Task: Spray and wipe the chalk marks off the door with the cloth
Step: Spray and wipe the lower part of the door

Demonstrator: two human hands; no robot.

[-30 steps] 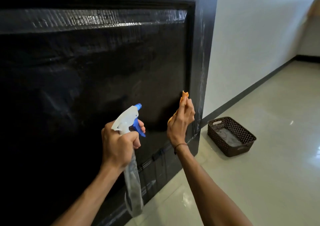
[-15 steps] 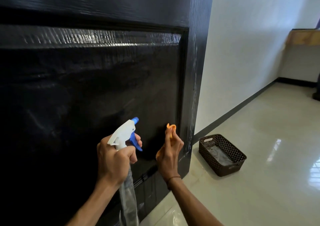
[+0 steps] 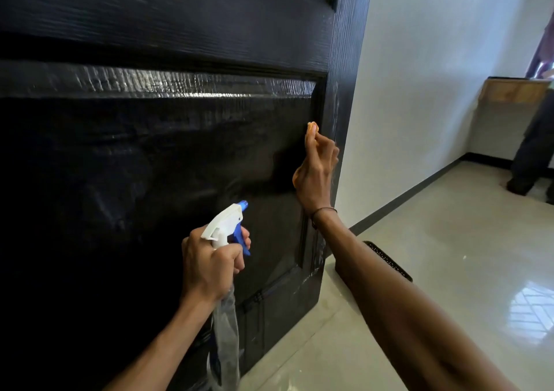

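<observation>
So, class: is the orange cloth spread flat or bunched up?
Bunched: the right hand grips the cloth, only small bits showing.

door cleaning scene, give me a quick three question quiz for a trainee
1. True or false: the left hand grips the spray bottle.
2. What colour is the cloth that the right hand presses to the door?
3. The basket on the floor is: A) fully in view, B) partly hidden by the right forearm, C) hung on the door.

Key: 1 true; 2 orange; 3 B.
</observation>
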